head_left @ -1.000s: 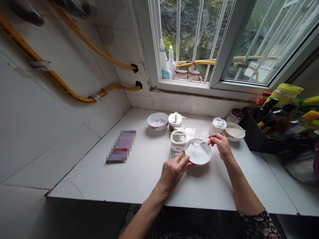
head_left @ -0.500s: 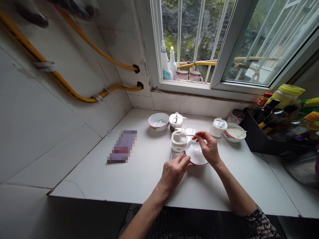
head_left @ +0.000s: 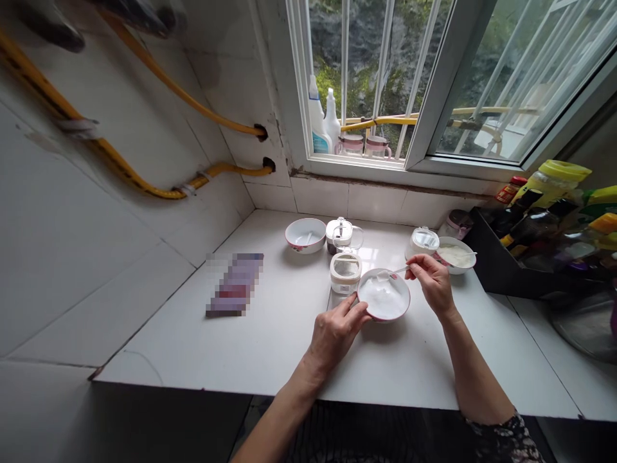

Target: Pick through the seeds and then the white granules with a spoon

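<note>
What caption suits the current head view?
Left hand gripping a bowl of white substance, right hand holding a white spoon at the bowl, a jar alongside.

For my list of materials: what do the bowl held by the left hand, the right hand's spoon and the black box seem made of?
Bowl: smooth, white, red-rimmed with red print; perhaps glazed ceramic, possibly melamine.
Spoon: pale and thin-handled, without metallic shine; probably plastic.
Black box: plain dark walls, fairly matte; likely plastic, though coated metal is possible.

1. The handle end of the spoon (head_left: 396,272) is hidden by the right hand (head_left: 432,283).
2. The purple item (head_left: 237,280) is blurred by pixelation.
3. The bottles (head_left: 535,226) are partly hidden by the box (head_left: 499,267).
</note>
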Available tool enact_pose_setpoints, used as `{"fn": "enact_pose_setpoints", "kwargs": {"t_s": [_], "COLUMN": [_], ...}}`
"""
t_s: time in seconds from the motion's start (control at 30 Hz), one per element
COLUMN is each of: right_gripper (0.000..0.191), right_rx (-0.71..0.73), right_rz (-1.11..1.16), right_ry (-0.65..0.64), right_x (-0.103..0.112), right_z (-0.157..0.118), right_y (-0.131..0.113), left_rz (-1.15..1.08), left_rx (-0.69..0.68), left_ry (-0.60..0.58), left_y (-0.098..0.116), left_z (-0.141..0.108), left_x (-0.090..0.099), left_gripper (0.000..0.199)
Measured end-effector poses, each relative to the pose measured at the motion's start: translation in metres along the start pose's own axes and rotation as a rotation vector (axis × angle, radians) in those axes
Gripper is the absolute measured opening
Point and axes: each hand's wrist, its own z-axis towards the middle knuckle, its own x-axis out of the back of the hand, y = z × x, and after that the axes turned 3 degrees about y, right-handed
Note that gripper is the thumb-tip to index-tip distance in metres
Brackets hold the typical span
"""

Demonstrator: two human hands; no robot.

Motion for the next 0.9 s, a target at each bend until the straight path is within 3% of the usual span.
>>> {"fn": "enact_pose_setpoints", "kwargs": {"t_s": [0.37, 0.5, 0.9], "right_gripper": [0.013, 0.012, 0.011], "right_rx": [-0.017, -0.085, -0.198], "right_rz": [-0.135, -0.078, 0.153], "right_ry": [-0.065, -0.098, -0.004], "right_x": [0.0098, 0.0069, 0.0118], "right_z": [-0.0027, -0.0026, 0.0048], "right_y": [0.0023, 0.0020, 0.0001], "left_rz": [-0.009, -0.003, -0.003], "left_rx": [-0.009, -0.011, -0.025], "left_ry": [0.003, 0.009, 0.026], "left_y": [0.0004, 0.0002, 0.0009], "left_z": [0.0004, 0.0002, 0.0023], "left_x": [0.0018, 0.0008, 0.0025], "left_gripper": [0.023, 0.021, 0.022]}}
